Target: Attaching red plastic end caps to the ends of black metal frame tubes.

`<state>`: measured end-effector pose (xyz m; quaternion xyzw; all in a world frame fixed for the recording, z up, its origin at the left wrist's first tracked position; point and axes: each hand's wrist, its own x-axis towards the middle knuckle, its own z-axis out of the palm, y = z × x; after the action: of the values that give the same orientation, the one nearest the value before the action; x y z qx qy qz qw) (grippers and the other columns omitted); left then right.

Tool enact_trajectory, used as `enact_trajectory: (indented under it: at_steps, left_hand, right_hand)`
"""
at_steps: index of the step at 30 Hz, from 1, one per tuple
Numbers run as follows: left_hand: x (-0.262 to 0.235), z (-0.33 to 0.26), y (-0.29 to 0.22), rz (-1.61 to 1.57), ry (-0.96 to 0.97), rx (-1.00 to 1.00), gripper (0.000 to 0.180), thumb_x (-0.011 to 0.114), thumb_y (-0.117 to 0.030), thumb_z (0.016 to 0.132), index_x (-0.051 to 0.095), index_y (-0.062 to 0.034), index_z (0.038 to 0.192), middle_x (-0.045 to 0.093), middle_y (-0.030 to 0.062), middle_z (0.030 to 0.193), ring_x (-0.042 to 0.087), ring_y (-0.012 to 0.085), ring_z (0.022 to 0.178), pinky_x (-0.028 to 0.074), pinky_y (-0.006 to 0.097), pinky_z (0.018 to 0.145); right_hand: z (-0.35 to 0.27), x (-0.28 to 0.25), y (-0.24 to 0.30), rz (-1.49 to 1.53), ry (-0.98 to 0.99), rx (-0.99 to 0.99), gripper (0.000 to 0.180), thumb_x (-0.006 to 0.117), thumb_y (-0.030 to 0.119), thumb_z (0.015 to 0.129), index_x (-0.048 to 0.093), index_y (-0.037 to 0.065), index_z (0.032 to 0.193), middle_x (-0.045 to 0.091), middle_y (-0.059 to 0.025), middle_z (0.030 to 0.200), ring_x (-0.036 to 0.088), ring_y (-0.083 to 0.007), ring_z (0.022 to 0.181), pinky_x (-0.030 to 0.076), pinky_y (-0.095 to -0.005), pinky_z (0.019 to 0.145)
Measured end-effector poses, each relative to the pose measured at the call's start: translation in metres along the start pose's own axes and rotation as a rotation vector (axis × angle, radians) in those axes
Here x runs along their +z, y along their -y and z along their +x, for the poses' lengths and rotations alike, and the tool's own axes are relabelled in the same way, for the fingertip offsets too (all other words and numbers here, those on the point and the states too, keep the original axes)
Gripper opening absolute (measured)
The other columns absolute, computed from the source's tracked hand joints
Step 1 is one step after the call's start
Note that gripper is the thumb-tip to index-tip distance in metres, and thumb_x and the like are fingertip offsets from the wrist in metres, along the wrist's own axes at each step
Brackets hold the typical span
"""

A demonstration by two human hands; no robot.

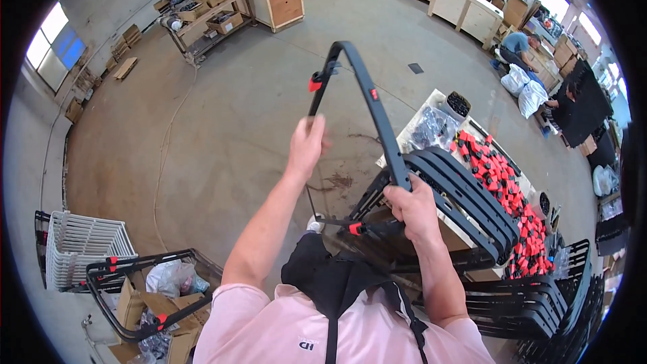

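The worktable (435,100) at the person's right was largely covered, its near part being hidden by the stack of frames (465,192). Only the curved upper bars of that stack were plainly seen; its lower parts were lost in shadow and behind the right forearm. The black frame (386,128) was held up and tilted in front of the body, just beside the stack. Its slim, dark bars were bent through a rounded far corner, and its lower end was dimmed and partly covered, so that its full outline could not be made out. Beyond the stack, a pile of red-and-black pieces (495,182) was spread over the worktable, too crowded for single shapes to be followed. The near side bar was clasped by the right hand (414,209), the thumb laid across it. The opposite bar was overlapped by the left hand (308,145); its fingers were blurred, and whether they were closed on the bar could not be told. Small red clips (374,94) were set along the bars.
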<state>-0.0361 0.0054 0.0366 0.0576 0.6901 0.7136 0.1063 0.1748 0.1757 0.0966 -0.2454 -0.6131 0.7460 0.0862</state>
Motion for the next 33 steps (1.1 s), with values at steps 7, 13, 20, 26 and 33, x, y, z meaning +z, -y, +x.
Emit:
enact_trajectory:
  at_steps: [7,13,20,26,33]
  left_hand:
    - [-0.037,0.005,0.185,0.011,0.212,-0.689,0.068,0.058,-0.069,0.103,0.065,-0.0010,0.103,0.070,0.0099,0.086,0.068,0.0194,0.064,0.053,0.038,0.055]
    - [0.043,0.079,0.201,-0.572,0.345,-0.981,0.057,0.063,-0.059,0.105,0.069,-0.0029,0.102,0.072,0.0097,0.081,0.071,0.0213,0.064,0.059,0.035,0.054]
    - [0.113,0.153,0.212,-0.567,0.428,-1.094,0.013,0.065,-0.012,0.097,0.063,-0.0008,0.092,0.067,0.0128,0.078,0.071,0.0276,0.066,0.066,0.043,0.060]
    - [0.150,0.203,0.217,-0.469,0.501,-1.141,0.009,0.060,-0.006,0.093,0.062,0.0002,0.087,0.064,0.0140,0.074,0.069,0.0292,0.059,0.065,0.044,0.054]
    - [0.182,0.229,0.227,-0.354,0.662,-1.145,0.013,0.059,-0.007,0.092,0.063,-0.0004,0.082,0.063,0.0135,0.072,0.066,0.0278,0.055,0.060,0.044,0.047]
  right_hand:
    - [0.122,0.057,0.009,0.030,-0.154,-0.055,0.025,0.075,0.011,0.088,0.061,-0.003,0.101,0.050,0.0023,0.062,0.043,-0.0085,0.049,0.033,-0.0276,0.048]
    - [0.199,0.085,0.021,0.011,-0.296,-0.070,0.016,0.074,0.011,0.089,0.061,0.003,0.092,0.052,0.0011,0.063,0.045,-0.0105,0.048,0.036,-0.0292,0.048]
    - [0.263,0.069,0.034,-0.072,-0.512,-0.061,0.017,0.075,0.010,0.089,0.060,0.002,0.095,0.053,0.0013,0.063,0.045,-0.0106,0.046,0.036,-0.0294,0.045]
    - [0.297,0.047,0.041,0.071,-0.588,-0.056,0.015,0.069,0.005,0.094,0.056,0.011,0.090,0.042,0.0080,0.062,0.036,-0.0065,0.047,0.031,-0.0277,0.047]
    - [0.320,-0.003,0.030,0.198,-0.735,-0.030,0.010,0.069,0.007,0.094,0.061,0.012,0.093,0.040,0.0109,0.060,0.033,-0.0052,0.046,0.029,-0.0271,0.047]
